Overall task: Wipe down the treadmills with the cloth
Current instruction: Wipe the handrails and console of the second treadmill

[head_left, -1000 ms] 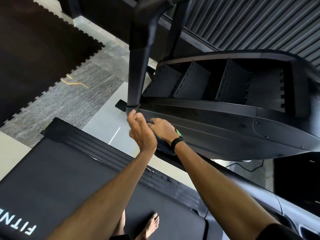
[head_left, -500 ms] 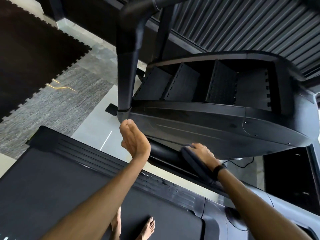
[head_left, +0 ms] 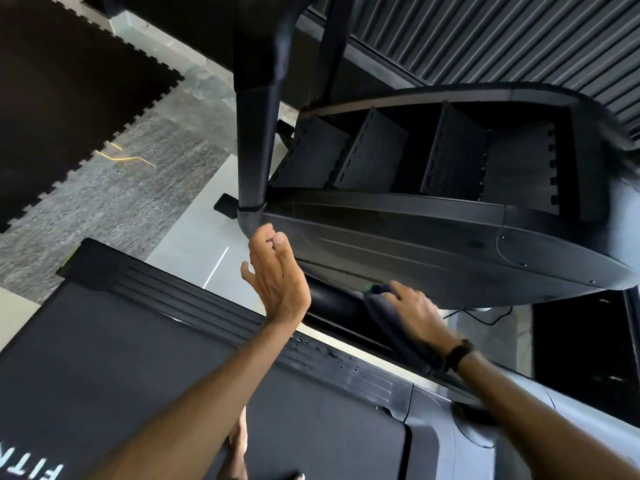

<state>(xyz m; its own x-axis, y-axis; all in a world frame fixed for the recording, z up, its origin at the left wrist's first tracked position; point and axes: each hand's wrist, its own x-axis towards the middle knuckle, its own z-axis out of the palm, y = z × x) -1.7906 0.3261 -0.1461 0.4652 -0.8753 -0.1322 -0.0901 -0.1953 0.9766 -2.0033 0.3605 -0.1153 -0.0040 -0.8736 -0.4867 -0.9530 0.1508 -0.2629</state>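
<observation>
I stand on a black treadmill [head_left: 138, 375] with a ribbed side rail [head_left: 346, 368]. A dark cloth [head_left: 388, 327] with a green edge is wrapped over the black handrail bar [head_left: 329, 297] at the treadmill's right side. My right hand [head_left: 415, 313], with a black band on its wrist, grips the cloth against the bar. My left hand [head_left: 277, 282] is raised to the left of it with straight fingers, holding nothing, its fingertips close to the base of a black upright post [head_left: 254, 150].
A black stair-climber [head_left: 450, 244] with several ribbed steps stands right behind the bar, close to both hands. Dark puzzle mats [head_left: 62, 98], grey carpet and pale floor lie to the left. My bare feet [head_left: 239, 445] are on the belt. A cable [head_left: 485, 313] runs on the floor at the right.
My right hand slid with the cloth rightward along the bar, away from my left hand. The left hand stayed near the post and its fingers straightened.
</observation>
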